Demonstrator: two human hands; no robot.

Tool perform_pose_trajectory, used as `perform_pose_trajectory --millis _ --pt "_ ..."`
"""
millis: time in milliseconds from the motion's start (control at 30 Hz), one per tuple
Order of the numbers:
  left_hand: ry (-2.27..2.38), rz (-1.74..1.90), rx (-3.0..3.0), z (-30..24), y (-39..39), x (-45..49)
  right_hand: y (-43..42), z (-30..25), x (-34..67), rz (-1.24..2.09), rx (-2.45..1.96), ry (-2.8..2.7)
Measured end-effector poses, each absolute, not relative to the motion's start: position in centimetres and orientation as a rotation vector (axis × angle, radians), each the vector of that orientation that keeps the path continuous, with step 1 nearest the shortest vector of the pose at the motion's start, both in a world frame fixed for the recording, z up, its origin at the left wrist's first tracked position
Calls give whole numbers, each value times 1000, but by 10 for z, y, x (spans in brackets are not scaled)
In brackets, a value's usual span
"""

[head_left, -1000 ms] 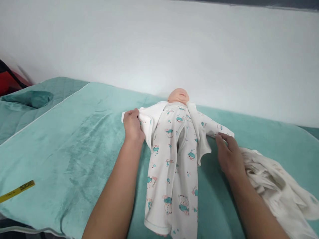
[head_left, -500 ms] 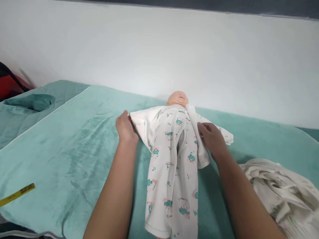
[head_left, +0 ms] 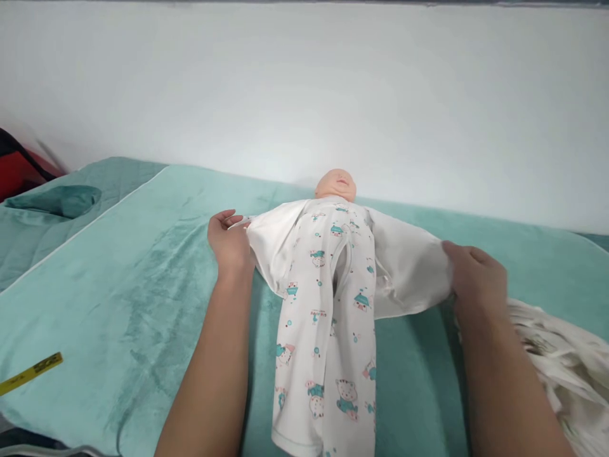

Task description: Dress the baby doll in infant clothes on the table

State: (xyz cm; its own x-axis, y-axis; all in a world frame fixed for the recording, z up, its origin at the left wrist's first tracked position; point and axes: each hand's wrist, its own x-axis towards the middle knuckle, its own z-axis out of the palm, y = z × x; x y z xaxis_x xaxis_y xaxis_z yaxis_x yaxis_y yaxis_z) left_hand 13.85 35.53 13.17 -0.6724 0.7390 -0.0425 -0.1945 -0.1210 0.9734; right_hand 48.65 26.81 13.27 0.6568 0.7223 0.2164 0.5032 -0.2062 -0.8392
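Note:
A baby doll (head_left: 335, 184) lies face up with its head toward the wall, wearing white baby trousers (head_left: 316, 355) printed with small animals that reach up over its chest. Around its upper body a white baby shirt (head_left: 409, 260) is opened out, its plain inner side showing on both sides. My left hand (head_left: 231, 241) has the shirt's left edge in its fingers, fingertips partly showing. At the opposite side my right hand (head_left: 476, 276) is closed on the right front panel, which is pulled out flat. The doll's arms are hidden.
A teal plush cover (head_left: 157, 304) lies under everything, up against the white wall (head_left: 285, 89). Crumpled white cloth (head_left: 566, 362) is heaped at the right, close to my right forearm. A yellow strip (head_left: 31, 373) shows at lower left, and a red item (head_left: 19, 174) at far left.
My right hand has moved outward to the right, drawing the shirt's right front panel away from the doll's body. My left hand has shifted slightly left, still at the shirt's left edge.

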Motion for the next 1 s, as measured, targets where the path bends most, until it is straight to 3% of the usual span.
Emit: perform_pose_trajectory --millis 133,267,400,700,1000 --pt "1542 1997 590 129 357 133 271 131 489 168 -2183 -1032" --pt "1606 2095 748 133 353 136 281 120 472 -104 -2010 -1270" --pt "1629 2092 952 136 351 144 283 114 454 -116 -1847 -1421" --pt "1651 1219 2122 115 366 184 286 111 418 3 -1599 -1749" --pt "1827 1044 2297 109 384 186 298 97 422 -172 -1724 -1978"
